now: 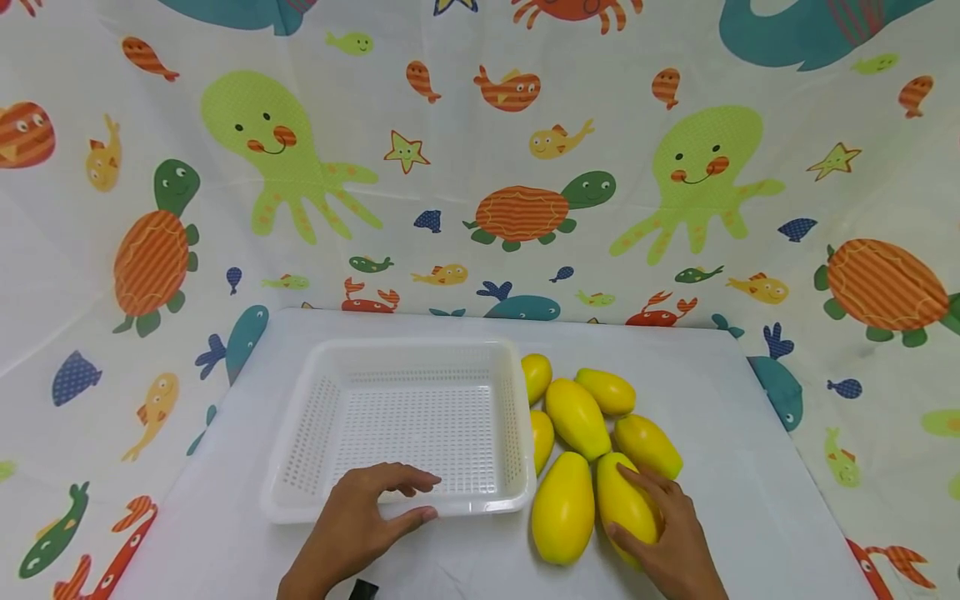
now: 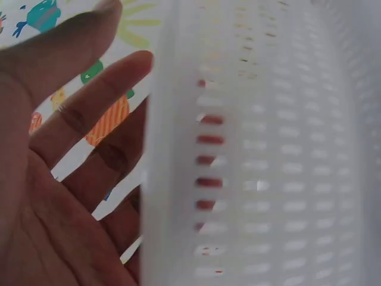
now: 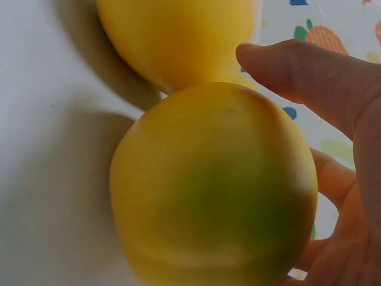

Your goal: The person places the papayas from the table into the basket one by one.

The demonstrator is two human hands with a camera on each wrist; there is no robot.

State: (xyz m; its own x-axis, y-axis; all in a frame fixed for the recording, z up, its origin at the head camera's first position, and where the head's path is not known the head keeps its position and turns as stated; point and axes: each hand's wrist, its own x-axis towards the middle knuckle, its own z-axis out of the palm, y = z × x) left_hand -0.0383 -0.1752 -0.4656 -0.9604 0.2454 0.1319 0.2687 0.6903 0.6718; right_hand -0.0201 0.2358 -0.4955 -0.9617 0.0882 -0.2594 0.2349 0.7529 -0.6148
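My right hand [image 1: 663,525] has its fingers curled over a yellow papaya [image 1: 626,504] at the front of a loose group, thumb along its near left side. In the right wrist view this papaya [image 3: 208,190] shows a greenish patch, with the fingers [image 3: 333,176] behind it. Beside it on the left lies another papaya [image 1: 562,508]. My left hand [image 1: 367,508] is at the front rim of a white plastic basket [image 1: 397,507], thumb and fingers spread apart with nothing between them. Seen from the left wrist, its fingers [image 2: 113,89] extend relaxed along the slotted basket wall [image 2: 178,149].
More papayas lie behind, among them a large one [image 1: 577,417], one at the back [image 1: 606,392] and one to the right [image 1: 648,446]. Two others sit against the basket's right side. A small black object [image 1: 363,590] shows at the white table's [image 1: 750,500] front edge. A sea-animal printed cloth [image 1: 450,167] surrounds the table.
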